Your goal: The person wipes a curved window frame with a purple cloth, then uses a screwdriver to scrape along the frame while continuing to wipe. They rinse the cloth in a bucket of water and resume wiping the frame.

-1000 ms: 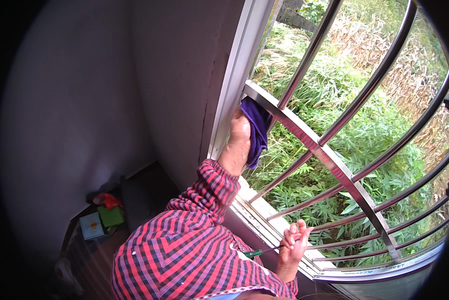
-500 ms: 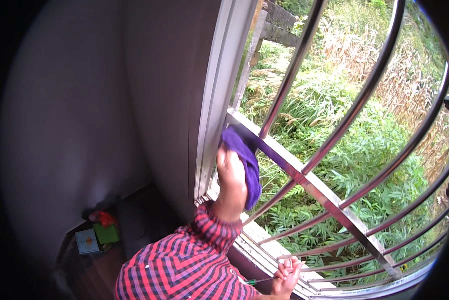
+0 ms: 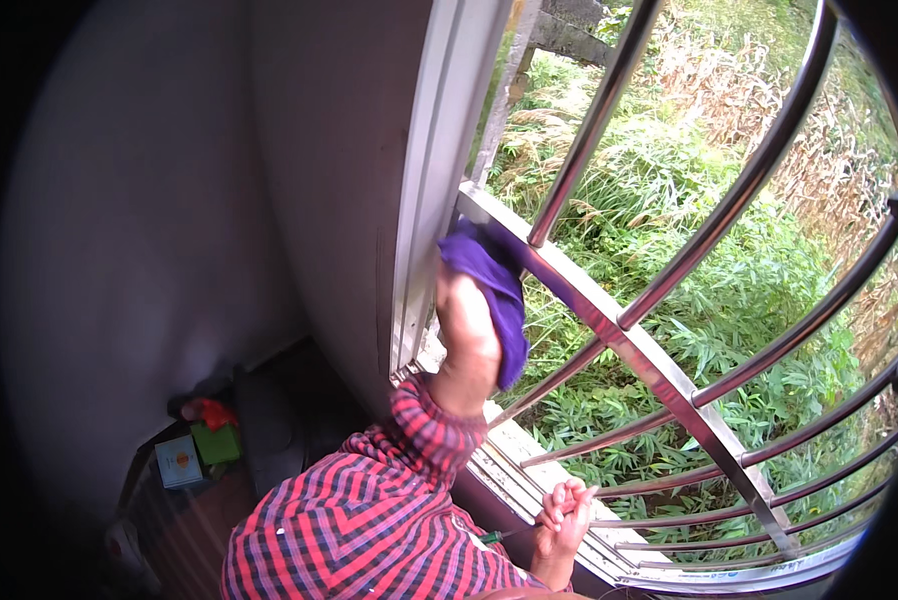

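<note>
The left hand (image 3: 469, 325) is raised against the lower part of the white window frame (image 3: 424, 200) and is closed around a purple cloth (image 3: 499, 290). The cloth is bunched over the fingers and pressed where the flat steel crossbar (image 3: 619, 340) of the window grille meets the frame. The left forearm wears a red plaid shirt sleeve (image 3: 424, 430).

The right hand (image 3: 561, 515) rests low on the window sill (image 3: 529, 480), its fingers curled over the rail at the foot of the grille. A thin green-handled object (image 3: 491, 537) lies just beside this hand; whether the hand grips it cannot be determined.

Round steel bars (image 3: 739, 200) curve upward from the crossbar. Green vegetation (image 3: 769, 310) fills the view beyond them.
</note>
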A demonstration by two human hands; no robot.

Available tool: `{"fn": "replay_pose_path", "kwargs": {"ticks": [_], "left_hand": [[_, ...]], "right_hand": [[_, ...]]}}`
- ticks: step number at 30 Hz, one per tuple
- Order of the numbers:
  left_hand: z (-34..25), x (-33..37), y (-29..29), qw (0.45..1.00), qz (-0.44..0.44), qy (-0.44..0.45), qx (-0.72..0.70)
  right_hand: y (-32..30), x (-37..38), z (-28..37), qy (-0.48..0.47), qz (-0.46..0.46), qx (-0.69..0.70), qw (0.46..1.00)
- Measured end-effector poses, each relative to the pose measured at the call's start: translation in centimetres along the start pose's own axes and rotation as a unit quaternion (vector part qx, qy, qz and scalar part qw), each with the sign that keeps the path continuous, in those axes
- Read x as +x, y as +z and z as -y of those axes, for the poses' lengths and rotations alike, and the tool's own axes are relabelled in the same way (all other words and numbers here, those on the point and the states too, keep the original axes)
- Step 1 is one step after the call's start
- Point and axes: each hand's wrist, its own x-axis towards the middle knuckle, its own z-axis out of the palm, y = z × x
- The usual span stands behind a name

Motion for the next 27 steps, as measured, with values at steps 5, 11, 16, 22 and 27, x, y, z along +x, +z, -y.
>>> {"fn": "replay_pose_path", "kwargs": {"ticks": [5,11,16,22,27], "left_hand": [[0.9,-4.0,-1.4,0.972,0.031,0.149,0.180],[0.6,-8.6,-3.9,0.949,0.159,0.138,0.236],[-0.4,-8.4,-2.9,0.984,0.131,-0.123,-0.003],[-1.6,-7.1,0.9,0.943,0.220,-0.244,-0.047],[-0.4,-8.9,2.6,0.976,0.095,-0.154,0.123]], "right_hand": [[-1.9,-1.3,0.5,-0.020,-0.049,0.023,0.998],[-0.3,0.2,-1.1,0.035,0.003,-0.040,0.999],[0.5,-0.2,-1.5,0.039,0.032,-0.011,0.999],[-0.5,-1.9,-0.8,0.003,0.020,-0.011,1.000],[-1.6,-4.6,0.1,-0.019,0.019,-0.005,1.000]]}}
